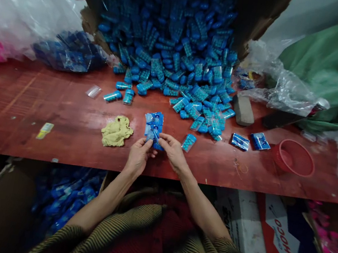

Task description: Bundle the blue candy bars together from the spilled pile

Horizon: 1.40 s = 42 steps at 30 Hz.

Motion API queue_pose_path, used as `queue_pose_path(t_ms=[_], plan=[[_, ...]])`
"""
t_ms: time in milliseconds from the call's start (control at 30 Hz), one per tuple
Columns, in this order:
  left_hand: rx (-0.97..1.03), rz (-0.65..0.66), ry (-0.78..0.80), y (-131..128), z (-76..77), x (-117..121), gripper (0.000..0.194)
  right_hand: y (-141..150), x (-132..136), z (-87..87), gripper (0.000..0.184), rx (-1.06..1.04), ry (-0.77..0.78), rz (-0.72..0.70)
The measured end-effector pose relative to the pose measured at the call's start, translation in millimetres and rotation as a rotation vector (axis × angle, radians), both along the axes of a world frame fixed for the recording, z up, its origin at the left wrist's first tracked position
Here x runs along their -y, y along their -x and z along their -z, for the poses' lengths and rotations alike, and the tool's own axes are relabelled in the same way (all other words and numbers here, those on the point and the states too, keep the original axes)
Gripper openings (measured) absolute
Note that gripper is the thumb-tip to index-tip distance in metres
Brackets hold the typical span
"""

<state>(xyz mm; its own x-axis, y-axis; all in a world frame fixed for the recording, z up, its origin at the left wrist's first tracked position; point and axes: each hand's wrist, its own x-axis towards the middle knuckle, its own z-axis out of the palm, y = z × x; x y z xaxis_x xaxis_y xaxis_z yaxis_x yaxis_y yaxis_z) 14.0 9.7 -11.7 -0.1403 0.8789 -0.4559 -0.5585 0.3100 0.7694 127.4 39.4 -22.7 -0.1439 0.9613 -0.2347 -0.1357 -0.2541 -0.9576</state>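
Observation:
A short strip of blue printed labels lies near the table's front edge, between my two hands. My left hand pinches its lower left edge with thumb and fingers. On the other side, the fingertips of my right hand close on the lower right part of the strip. Just right of that hand is a small clear bottle of blue balls. A crumpled yellow cloth rests to the left of my left hand. Behind, a large heap of similar blue-capped bottles spreads onto the table.
The heap spills from a torn cardboard box. To the right are a grey block, two bundles of blue labels and a red plastic basket. A bag of blue packets stands back left; open boxes sit below the red table.

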Motion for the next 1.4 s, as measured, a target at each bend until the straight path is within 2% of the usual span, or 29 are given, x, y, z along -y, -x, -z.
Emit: queue_pose_path(t_ms=[100, 200, 367, 500, 667, 800, 933, 1100, 1200, 1333, 1400], plan=[[0.005, -0.019, 0.001, 0.5, -0.2, 1.8, 0.038, 4.1, 0.9, 0.2, 0.030, -0.131, 0.094, 0.024], [0.035, -0.025, 0.000, 2.4, 1.0, 2.4, 0.040, 6.3, 3.1, -3.5, 0.039, -0.224, 0.133, 0.103], [0.023, 0.001, -0.013, 6.7, 1.5, 3.3, 0.039, 4.1, 4.8, -6.4, 0.035, -0.314, 0.194, -0.085], [0.056, 0.021, -0.020, 8.0, -0.9, 6.1, 0.038, 1.7, 4.8, -4.7, 0.034, -0.337, 0.221, -0.034], [0.013, 0.051, -0.009, 2.4, -4.3, 10.3, 0.039, -0.3, 7.0, -5.2, 0.028, -0.208, 0.131, 0.017], [-0.063, -0.036, 0.037, -5.2, -4.6, 11.3, 0.038, 1.7, 11.1, -4.3, 0.025, -0.106, 0.076, -0.013], [-0.080, -0.104, 0.040, -9.9, -2.3, 7.9, 0.037, 7.4, 14.4, 3.5, 0.026, -0.002, 0.052, 0.037], [-0.125, -0.135, 0.066, -13.3, -1.4, -0.4, 0.031, 11.2, 14.7, 11.7, 0.026, 0.153, -0.053, 0.078], [-0.070, -0.073, 0.079, -12.3, -4.9, -2.4, 0.031, 7.5, 13.0, 10.3, 0.031, 0.177, -0.068, 0.039], [0.019, 0.150, 0.110, -4.1, -11.0, 0.0, 0.034, -4.3, 8.6, 4.7, 0.031, 0.178, -0.112, -0.003], [0.024, 0.221, 0.108, 0.4, -12.3, 1.5, 0.034, -9.9, 6.3, 2.0, 0.029, 0.147, -0.122, -0.012]])
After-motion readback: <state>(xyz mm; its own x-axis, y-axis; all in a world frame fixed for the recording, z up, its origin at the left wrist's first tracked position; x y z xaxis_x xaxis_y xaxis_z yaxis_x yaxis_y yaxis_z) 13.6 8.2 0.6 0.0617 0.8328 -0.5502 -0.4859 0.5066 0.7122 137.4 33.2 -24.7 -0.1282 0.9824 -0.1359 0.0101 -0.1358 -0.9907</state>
